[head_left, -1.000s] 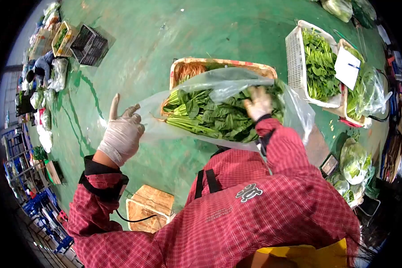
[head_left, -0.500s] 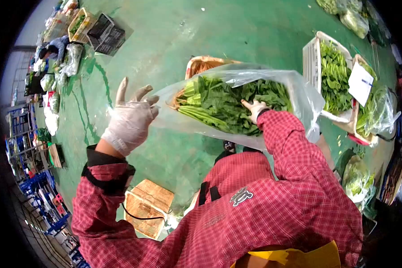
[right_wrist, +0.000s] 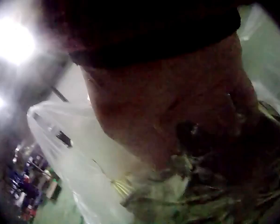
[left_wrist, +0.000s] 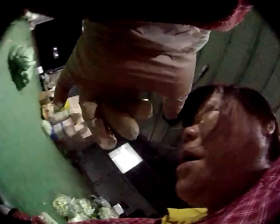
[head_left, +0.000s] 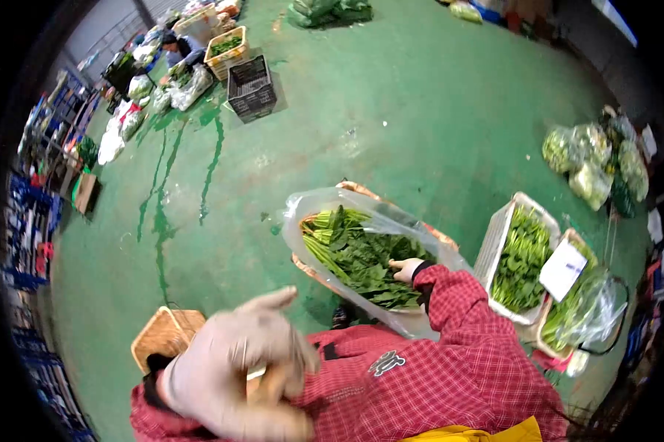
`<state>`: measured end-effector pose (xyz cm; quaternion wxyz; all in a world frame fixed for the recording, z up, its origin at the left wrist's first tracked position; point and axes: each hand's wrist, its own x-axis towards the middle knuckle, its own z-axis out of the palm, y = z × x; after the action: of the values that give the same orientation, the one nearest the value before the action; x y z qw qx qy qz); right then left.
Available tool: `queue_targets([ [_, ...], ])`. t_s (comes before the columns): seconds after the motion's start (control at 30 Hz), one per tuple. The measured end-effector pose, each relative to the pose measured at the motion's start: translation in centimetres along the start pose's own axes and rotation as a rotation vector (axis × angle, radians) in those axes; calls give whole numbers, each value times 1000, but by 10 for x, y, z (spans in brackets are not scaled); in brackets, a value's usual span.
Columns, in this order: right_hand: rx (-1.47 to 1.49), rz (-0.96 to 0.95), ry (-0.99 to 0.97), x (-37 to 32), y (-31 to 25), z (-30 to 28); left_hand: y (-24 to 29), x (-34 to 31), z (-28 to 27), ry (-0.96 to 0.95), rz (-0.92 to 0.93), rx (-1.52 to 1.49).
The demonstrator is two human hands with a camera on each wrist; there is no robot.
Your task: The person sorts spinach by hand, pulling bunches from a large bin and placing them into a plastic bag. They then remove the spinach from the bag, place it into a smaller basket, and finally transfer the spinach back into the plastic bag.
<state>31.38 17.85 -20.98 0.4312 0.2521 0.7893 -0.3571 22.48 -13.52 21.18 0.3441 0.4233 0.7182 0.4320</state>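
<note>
1. The right grip [head_left: 407,271] rests on the leafy greens [head_left: 358,258], one finger straight and pointing left; its other fingers are hidden, so I cannot tell whether they hold any leaves.
2. These greens lie under the right grip and spread to its left, inside a clear plastic bag [head_left: 308,205], with their pale stems farthest from it.
3. An orange-rimmed crate [head_left: 358,189] shows around the bag's edges, beneath the right grip.
4. The left grip [head_left: 225,361], gloved, is raised well apart from the bag, its fingers loosely bent and relaxed; the left wrist view shows it near the person's head.
5. Just beyond the left grip, lower down, a tan crate [head_left: 164,340] sits on the green floor [head_left: 391,110].
6. Right of the right grip stands a white crate [head_left: 493,239] of greens, with a white sheet [head_left: 563,270] beside it.
</note>
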Motion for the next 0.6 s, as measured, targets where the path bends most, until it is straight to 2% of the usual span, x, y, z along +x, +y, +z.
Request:
queue_targets([
  [0.07, -268, -239, 336, -36, 0, -3, 11, -27, 2, -53, 155, 111],
  [0.13, -190, -445, 421, -79, 1, -2, 28, -45, 9, -47, 256, 187],
  [0.2, -162, -584, 455, -106, 12, 5, 71, -61, 33, 258, 30, 135],
  [0.23, -146, -614, 444, -113, 19, 9, 89, -64, 46, 387, -114, 57],
  [0.27, -128, -645, 433, -120, 26, 13, 95, -68, 48, 398, -109, 51],
  [0.3, -97, -637, 408, -132, 29, 16, 98, -72, 49, 340, 77, 78],
  [0.37, -155, -604, 395, -141, 39, 24, 102, -79, 49, 116, 335, 209],
  [0.5, -188, -568, 381, -157, 45, 29, 122, -88, 56, -69, 198, 160],
  [0.57, -206, -564, 383, -163, 46, 30, 90, -101, 77, 84, 324, -31],
  [0.6, -208, -562, 386, -170, 45, 28, 46, -118, 120, 295, 464, -180],
])
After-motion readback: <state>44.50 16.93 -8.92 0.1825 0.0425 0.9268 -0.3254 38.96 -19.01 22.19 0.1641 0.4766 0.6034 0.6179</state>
